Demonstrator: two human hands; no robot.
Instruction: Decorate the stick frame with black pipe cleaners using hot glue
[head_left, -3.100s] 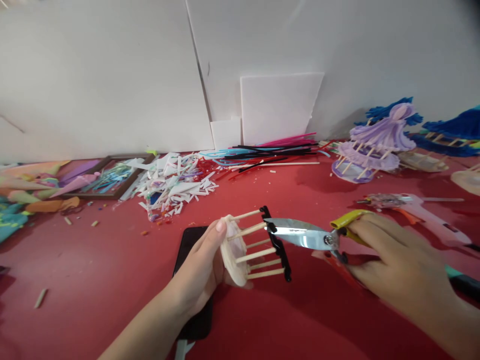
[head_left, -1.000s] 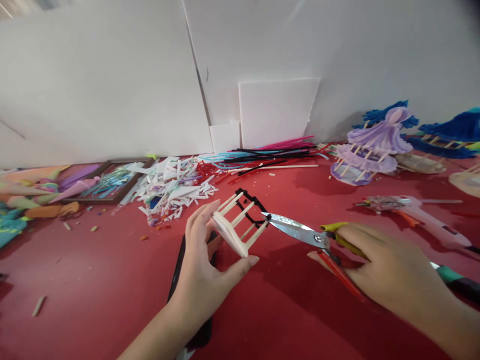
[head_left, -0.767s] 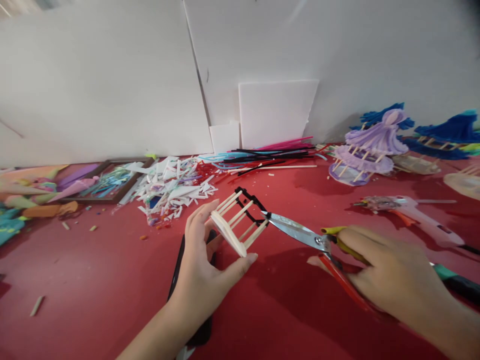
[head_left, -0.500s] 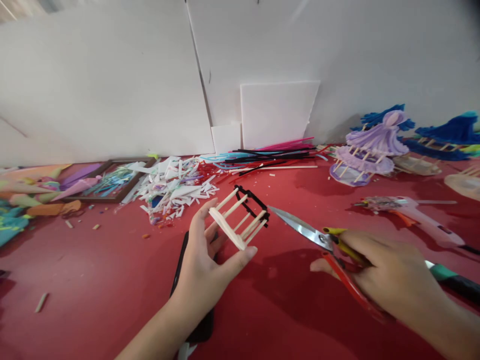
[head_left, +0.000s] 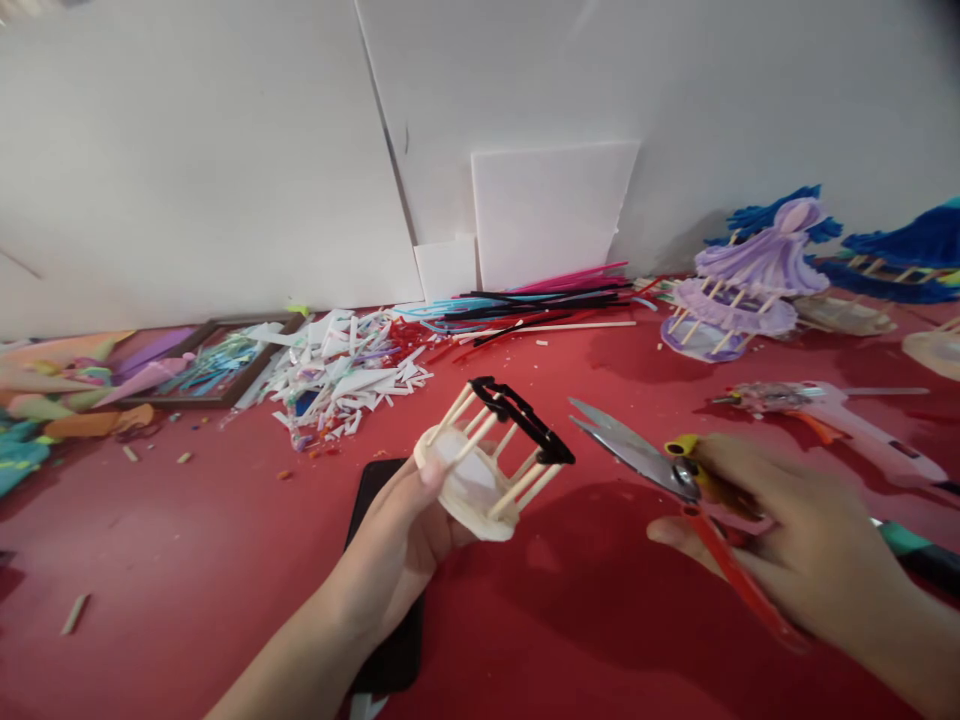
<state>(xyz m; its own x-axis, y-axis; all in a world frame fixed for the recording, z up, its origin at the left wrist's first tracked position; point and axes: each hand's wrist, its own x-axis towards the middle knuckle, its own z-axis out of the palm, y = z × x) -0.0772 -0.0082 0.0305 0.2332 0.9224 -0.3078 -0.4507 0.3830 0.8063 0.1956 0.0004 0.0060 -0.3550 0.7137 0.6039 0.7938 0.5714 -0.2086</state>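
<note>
My left hand (head_left: pixel 401 535) grips a small model pavilion frame (head_left: pixel 480 490) by its round cream base, thumb on top and fingers beneath. Pale wooden sticks rise from the base to a black ring (head_left: pixel 525 418) at the upper end, and the model is tilted to the right. In my right hand (head_left: pixel 772 530) are scissors (head_left: pixel 637 445) with red and yellow handles. Their blades are slightly parted and point at the black ring, apart from it. A black phone (head_left: pixel 386 640) lies on the table under my left hand.
White scraps (head_left: pixel 352 370) are heaped at the back left beside a brown frame (head_left: pixel 225 395). Coloured pipe cleaners (head_left: pixel 540 300) lie along the wall. To the right are a purple model pavilion (head_left: pixel 739 280), a glue gun (head_left: pixel 847 420) and a green-and-black handle (head_left: pixel 915 560).
My left hand has turned the model, so the inside of its base now shows. The scissors have moved slightly right and down, and their blades have parted.
</note>
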